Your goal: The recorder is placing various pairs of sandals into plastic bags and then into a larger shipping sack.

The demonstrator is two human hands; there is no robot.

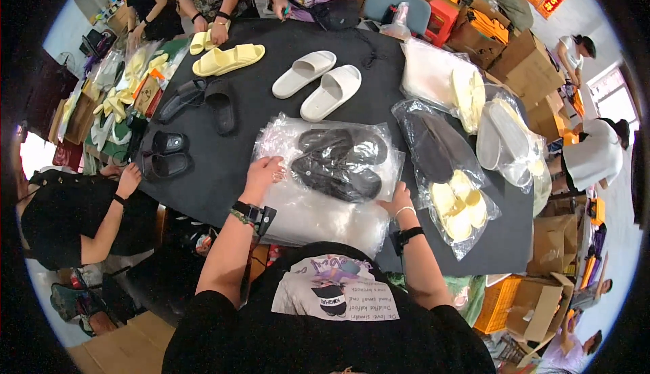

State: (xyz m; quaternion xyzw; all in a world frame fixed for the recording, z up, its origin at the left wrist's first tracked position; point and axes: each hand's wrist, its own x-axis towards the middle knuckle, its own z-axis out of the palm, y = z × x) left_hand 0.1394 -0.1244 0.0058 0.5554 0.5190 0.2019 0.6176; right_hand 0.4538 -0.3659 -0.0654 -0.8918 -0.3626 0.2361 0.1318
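Observation:
A pair of black flip-flops (308,173) lies inside a clear plastic bag (277,137), on top of a stack of clear plastic bags (305,219) at the table's near side. At the left edge of the bag, my left hand (263,174) has its fingers closed on the plastic. My right hand (401,203) grips the bag's right edge, low down near the stack. Parts of the fingers of both hands are hidden by the plastic and the hands themselves.
White slides (332,93), yellow slides (229,60) and black slides (221,108) stand on the black table (264,45). Bagged dark slippers (433,140) and bagged yellow slippers (458,204) lie at the right. Co-workers sit around the table. Cardboard boxes (531,69) line the right side.

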